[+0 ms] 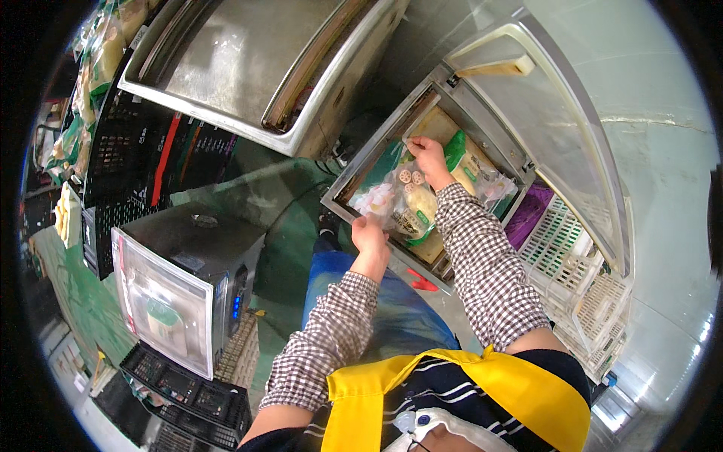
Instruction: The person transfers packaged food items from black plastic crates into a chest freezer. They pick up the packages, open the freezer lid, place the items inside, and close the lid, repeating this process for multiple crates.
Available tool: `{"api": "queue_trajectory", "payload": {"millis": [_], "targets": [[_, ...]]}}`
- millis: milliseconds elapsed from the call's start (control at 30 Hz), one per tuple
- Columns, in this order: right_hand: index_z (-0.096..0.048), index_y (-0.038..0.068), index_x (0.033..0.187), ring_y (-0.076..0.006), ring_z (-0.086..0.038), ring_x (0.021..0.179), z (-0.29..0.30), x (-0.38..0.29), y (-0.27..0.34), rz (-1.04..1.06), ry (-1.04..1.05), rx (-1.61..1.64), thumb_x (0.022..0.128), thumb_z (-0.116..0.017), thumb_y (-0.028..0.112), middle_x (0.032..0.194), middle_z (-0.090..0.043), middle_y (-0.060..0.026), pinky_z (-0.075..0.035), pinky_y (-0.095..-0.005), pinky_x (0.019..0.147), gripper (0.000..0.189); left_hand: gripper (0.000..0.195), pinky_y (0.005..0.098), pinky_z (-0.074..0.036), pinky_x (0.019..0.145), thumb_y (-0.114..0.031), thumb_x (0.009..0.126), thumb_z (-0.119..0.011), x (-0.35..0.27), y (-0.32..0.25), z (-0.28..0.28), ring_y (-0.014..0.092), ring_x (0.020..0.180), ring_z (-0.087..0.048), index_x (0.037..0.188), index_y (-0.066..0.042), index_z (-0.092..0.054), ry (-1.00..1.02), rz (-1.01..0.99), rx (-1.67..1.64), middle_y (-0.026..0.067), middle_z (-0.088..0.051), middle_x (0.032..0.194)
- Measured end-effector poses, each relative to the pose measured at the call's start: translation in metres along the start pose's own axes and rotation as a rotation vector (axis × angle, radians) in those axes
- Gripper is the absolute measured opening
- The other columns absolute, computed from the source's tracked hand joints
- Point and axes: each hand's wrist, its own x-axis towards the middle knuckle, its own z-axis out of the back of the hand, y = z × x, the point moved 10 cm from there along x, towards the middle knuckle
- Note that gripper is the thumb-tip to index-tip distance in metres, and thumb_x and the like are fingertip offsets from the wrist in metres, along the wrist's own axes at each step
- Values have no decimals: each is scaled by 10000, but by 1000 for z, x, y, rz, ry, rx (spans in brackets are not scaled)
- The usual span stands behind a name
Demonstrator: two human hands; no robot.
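A clear printed plastic food bag (415, 203), with a picture of lotus root slices and pale contents, lies in the open metal chamber (390, 138) of what looks like a vacuum sealer. My left hand (370, 244) pinches the bag's edge on the side nearer me. Farther away, my right hand (427, 158) grips the other corner of that edge between thumb and fingers. A second bag (467, 161) with a green end lies beside it, partly hidden by my right hand and wrist.
The chamber's transparent lid (570, 130) stands raised at the right. Behind it are stacked white plastic crates (556, 231). Another stainless steel machine (237, 62) is at upper left. A smaller machine (192, 231) with a blue display stands left, near black crates (192, 390).
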Motion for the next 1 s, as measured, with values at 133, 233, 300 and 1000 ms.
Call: {"api": "queue_trajectory", "payload": {"millis": [133, 233, 300, 1000], "targets": [[-662, -45, 983, -135, -588, 793, 1, 13, -2, 38, -93, -209, 880, -677, 115, 874, -669, -42, -468, -275, 724, 191, 222, 394, -497, 622, -240, 947, -583, 21, -20, -1, 200, 794, -573, 1075, -67, -530, -20, -40, 47, 65, -591, 937], [-665, -27, 957, -174, -620, 759, 1, 12, 1, 67, -161, -325, 868, -678, 112, 846, -688, -86, -484, -303, 701, 166, 267, 401, -503, 624, -221, 918, -618, 30, -24, -4, 200, 797, -575, 1088, -33, -534, 31, -9, 207, 85, -597, 946], [-659, -4, 973, -220, -644, 755, -3, 7, 12, 154, -170, -429, 862, -674, 110, 842, -692, -122, -498, -329, 698, 160, 374, 363, -512, 675, -181, 862, -670, 26, -34, -10, 200, 824, -577, 1125, 35, -514, 114, -100, 326, 103, -592, 1001], [-537, 132, 1311, -303, -495, 1212, -27, -46, 86, 699, -75, -1223, 847, -569, 129, 1335, -528, -111, -371, -386, 1043, 465, 878, 442, -254, 1133, -381, 787, -697, -53, -80, -46, 372, 1367, -308, 1393, 138, -333, 71, -1252, 1813, 265, -291, 1487]]}}
